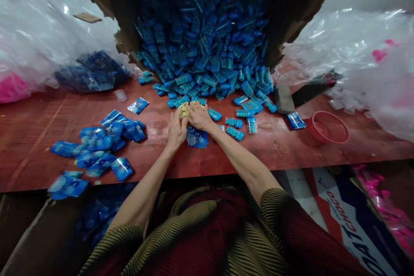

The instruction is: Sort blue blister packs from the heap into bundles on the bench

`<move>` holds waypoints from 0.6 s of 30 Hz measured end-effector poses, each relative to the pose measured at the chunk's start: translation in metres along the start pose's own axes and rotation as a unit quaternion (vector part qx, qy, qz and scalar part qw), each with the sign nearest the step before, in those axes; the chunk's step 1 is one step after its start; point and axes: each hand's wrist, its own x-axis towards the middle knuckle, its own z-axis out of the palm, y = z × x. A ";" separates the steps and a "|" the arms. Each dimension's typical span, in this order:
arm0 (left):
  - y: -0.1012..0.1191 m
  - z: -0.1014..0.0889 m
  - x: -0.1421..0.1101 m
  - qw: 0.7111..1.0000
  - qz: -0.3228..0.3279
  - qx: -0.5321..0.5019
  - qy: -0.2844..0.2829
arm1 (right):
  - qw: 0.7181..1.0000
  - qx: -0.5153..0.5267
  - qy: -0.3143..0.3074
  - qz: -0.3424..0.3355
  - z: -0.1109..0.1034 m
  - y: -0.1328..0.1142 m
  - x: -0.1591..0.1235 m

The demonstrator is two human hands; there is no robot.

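Observation:
My left hand [177,128] is closed at the near side of a pale yellow crumpled thing [185,110], whose kind I cannot make out. From the right, my right hand [198,116] reaches over the same thing, its fingers bent and partly hidden. Just below the hands lie flat dark blue packets [196,138]. Beyond them, a big heap of small blue packs with rounded ends [207,51] spills out of a torn cardboard box [281,30]. Several loose blue packs [234,133] lie right of my right hand.
Filled blue pouches [100,144] are piled on the red table [152,159] at left. A red plastic basket [329,127], a grey block [284,98] and a single blue pouch [295,120] stand at right. Clear plastic bags [355,60] line both sides.

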 end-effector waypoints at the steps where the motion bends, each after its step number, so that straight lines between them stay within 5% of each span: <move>1: 0.000 0.000 -0.009 1.000 -0.003 0.015 -0.010 | 1.000 0.002 0.000 -0.015 -0.001 0.002 -0.006; 6: 0.008 0.000 -0.064 0.979 -0.003 0.178 -0.103 | 0.998 0.007 0.050 -0.037 -0.005 0.011 -0.071; 10: 0.022 0.008 -0.085 0.951 0.040 0.245 -0.183 | 0.999 -0.023 0.047 -0.015 0.018 0.005 -0.122; 15: 0.029 0.010 -0.094 0.949 0.039 0.256 -0.182 | 0.989 -0.028 0.139 0.030 0.047 -0.005 -0.141; 18: 0.028 0.006 -0.099 0.971 0.014 0.185 -0.150 | 0.984 -0.016 0.172 0.032 0.050 -0.002 -0.140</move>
